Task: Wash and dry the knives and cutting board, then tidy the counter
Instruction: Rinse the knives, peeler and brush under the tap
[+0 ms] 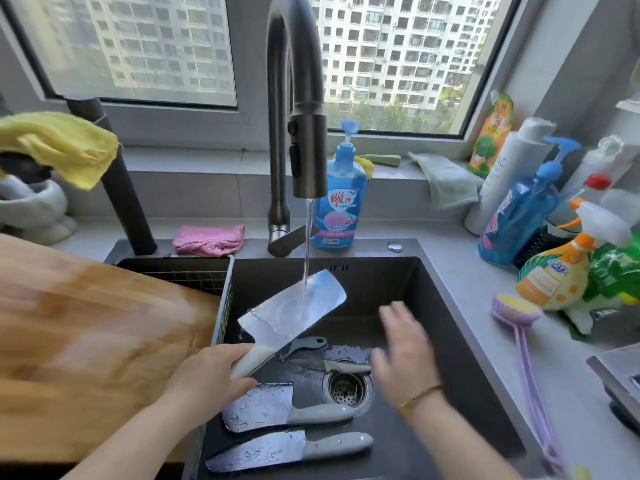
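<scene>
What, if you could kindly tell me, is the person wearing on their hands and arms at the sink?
Both hands are bare, without gloves: the left hand and the right hand. No sleeves show on either forearm. A thin gold-coloured bracelet circles the right wrist.

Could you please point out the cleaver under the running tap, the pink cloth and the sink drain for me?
cleaver [287, 315], head view, middle of the blade.
pink cloth [209, 240], head view, centre of the fold.
sink drain [347, 389], head view, centre of the strainer.
</scene>
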